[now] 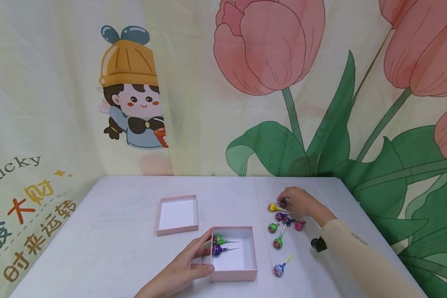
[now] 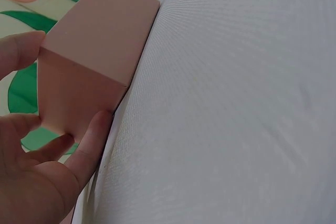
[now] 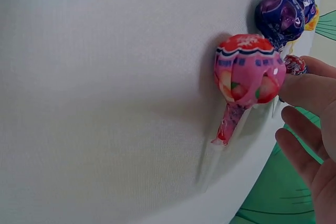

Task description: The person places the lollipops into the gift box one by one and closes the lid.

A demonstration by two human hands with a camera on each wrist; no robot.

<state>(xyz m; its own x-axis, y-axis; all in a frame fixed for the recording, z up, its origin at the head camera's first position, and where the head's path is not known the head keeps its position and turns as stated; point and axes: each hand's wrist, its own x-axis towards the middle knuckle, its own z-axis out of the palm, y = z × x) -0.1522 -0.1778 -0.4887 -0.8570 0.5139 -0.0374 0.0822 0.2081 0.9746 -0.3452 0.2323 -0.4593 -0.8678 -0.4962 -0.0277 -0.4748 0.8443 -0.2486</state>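
My left hand (image 1: pixel 188 265) holds the pink open box (image 1: pixel 234 275) at its left side, thumb by the near corner and fingers along the wall. In the left wrist view the fingertips press against the pink box wall (image 2: pixel 100 30). Inside lie a green lollipop (image 1: pixel 219 240) and a purple lollipop (image 1: pixel 217 250), sticks pointing right. At the back right, my right hand (image 1: pixel 299 201) pinches a dark red-wrapped lollipop (image 1: pixel 282 203) between thumb and finger; its head (image 3: pixel 295 65) shows partly behind the thumb in the right wrist view.
A pink lid (image 1: pixel 177 213), white inside, lies behind and left of the box. Near the right hand lie a yellow lollipop (image 1: pixel 272 207), a pink lollipop (image 1: pixel 299 225), purple ones (image 1: pixel 280 216) and green ones (image 1: pixel 272 227). A blue lollipop (image 1: pixel 279 270) lies right of the box.
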